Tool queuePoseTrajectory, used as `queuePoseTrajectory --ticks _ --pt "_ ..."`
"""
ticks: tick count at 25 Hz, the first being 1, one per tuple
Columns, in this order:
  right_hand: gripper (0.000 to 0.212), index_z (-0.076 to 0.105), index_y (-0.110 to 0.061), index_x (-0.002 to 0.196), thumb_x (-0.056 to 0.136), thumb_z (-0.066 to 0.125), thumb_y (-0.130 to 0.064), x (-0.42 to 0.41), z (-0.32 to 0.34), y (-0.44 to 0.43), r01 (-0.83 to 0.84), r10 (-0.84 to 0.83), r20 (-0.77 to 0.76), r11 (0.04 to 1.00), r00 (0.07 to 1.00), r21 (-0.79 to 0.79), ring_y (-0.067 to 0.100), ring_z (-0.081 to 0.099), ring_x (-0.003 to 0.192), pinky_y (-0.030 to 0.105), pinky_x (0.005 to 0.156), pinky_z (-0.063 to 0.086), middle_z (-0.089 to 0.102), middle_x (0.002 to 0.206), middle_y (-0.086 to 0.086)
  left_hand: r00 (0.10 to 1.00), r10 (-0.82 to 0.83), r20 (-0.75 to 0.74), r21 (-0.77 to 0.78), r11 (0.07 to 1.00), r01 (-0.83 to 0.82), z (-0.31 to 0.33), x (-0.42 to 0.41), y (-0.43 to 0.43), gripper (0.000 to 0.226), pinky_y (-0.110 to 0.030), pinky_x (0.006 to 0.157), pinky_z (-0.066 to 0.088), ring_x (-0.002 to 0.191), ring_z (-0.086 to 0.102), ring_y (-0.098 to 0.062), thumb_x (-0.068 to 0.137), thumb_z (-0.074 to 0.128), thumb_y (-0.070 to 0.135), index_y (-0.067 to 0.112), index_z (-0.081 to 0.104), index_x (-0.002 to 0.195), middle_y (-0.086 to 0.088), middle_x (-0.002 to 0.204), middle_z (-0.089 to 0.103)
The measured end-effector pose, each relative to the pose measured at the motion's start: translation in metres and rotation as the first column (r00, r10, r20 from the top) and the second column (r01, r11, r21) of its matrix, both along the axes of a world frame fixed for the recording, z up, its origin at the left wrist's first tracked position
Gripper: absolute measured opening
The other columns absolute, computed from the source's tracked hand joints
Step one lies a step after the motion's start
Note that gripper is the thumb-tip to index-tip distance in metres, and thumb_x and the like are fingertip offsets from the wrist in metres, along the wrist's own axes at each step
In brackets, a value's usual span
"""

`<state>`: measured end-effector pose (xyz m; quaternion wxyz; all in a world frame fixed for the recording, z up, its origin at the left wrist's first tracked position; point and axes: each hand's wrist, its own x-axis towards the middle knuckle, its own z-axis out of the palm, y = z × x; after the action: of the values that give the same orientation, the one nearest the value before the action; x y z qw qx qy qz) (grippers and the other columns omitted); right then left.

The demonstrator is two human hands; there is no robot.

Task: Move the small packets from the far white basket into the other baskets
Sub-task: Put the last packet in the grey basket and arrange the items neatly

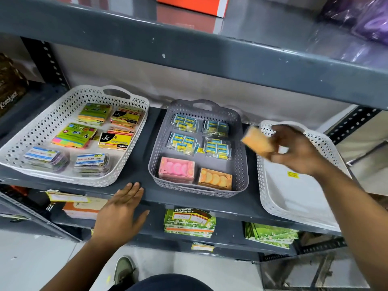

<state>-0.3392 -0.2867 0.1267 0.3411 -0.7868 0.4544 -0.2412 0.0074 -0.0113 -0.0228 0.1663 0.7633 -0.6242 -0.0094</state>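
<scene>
My right hand (298,151) holds a small orange packet (257,142) in the air, above the left rim of the right white basket (294,198), whose visible floor is bare except for a yellow sticker. The packet is blurred. The grey middle basket (198,189) holds several blue-and-yellow packets (198,136), a pink box (176,170) and an orange box (215,178). The left white basket (31,131) holds sticky-note pads and clear boxes of clips. My left hand (120,211) rests flat and open on the shelf's front edge, holding nothing.
A grey metal shelf (189,40) runs overhead, close above the baskets. Below the working shelf lie green sticker pads (189,222) and a boxed item (84,208). A shoe (123,269) stands on the floor by the rack.
</scene>
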Motion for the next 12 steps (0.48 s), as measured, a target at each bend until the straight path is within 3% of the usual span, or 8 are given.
queuePoseTrajectory --ticks 2,4,6,9,12 --pt "0.074 0.050 -0.020 0.120 0.060 0.080 0.010 0.034 -0.007 0.030 -0.192 0.195 -0.073 0.981 0.978 0.038 -0.004 0.059 0.076 0.011 0.070 0.047 0.059 0.093 -0.003 1.000 0.007 -0.007 0.001 1.000 -0.007 0.001 -0.001 0.001 0.064 -0.047 0.096 0.045 0.119 0.055 -0.033 0.077 0.045 0.047 0.001 0.065 0.116 -0.016 0.126 0.061" --pt "0.077 0.048 -0.022 0.125 0.059 0.083 -0.006 0.061 -0.021 0.046 -0.295 0.307 -0.246 0.952 0.920 0.083 -0.002 0.060 0.084 0.013 0.075 0.046 0.058 0.099 -0.009 1.000 0.010 -0.011 0.005 1.000 -0.010 0.002 -0.002 0.001 0.064 -0.048 0.096 0.046 0.119 0.056 -0.033 0.077 0.044 0.047 0.001 0.065 0.116 -0.017 0.126 0.062" --pt "0.078 0.047 -0.025 0.128 0.057 0.082 -0.022 0.076 -0.035 0.051 -0.324 0.324 -0.389 0.944 0.862 0.068 0.003 0.060 0.088 0.019 0.078 0.049 0.056 0.101 -0.014 1.000 0.007 -0.014 0.010 1.000 -0.007 0.004 -0.003 0.001 0.064 -0.048 0.096 0.046 0.118 0.056 -0.034 0.077 0.044 0.047 0.000 0.065 0.116 -0.017 0.126 0.062" --pt "0.080 0.045 -0.027 0.130 0.058 0.080 -0.028 0.084 -0.044 0.051 -0.324 0.310 -0.454 0.945 0.836 0.049 0.008 0.060 0.090 0.030 0.084 0.052 0.054 0.100 -0.017 1.000 0.002 -0.012 0.012 1.000 -0.002 0.007 -0.003 0.001 0.065 -0.049 0.096 0.046 0.117 0.056 -0.035 0.077 0.043 0.047 -0.001 0.065 0.116 -0.018 0.125 0.062" --pt "0.084 0.041 -0.026 0.134 0.059 0.079 -0.030 0.087 -0.047 0.050 -0.350 0.326 -0.502 0.935 0.801 0.049 0.010 0.058 0.092 0.032 0.084 0.052 0.053 0.099 -0.017 1.000 -0.003 -0.009 0.014 1.000 0.003 0.009 -0.003 0.002 0.065 -0.050 0.094 0.047 0.116 0.057 -0.036 0.077 0.043 0.046 -0.002 0.065 0.115 -0.019 0.124 0.062"
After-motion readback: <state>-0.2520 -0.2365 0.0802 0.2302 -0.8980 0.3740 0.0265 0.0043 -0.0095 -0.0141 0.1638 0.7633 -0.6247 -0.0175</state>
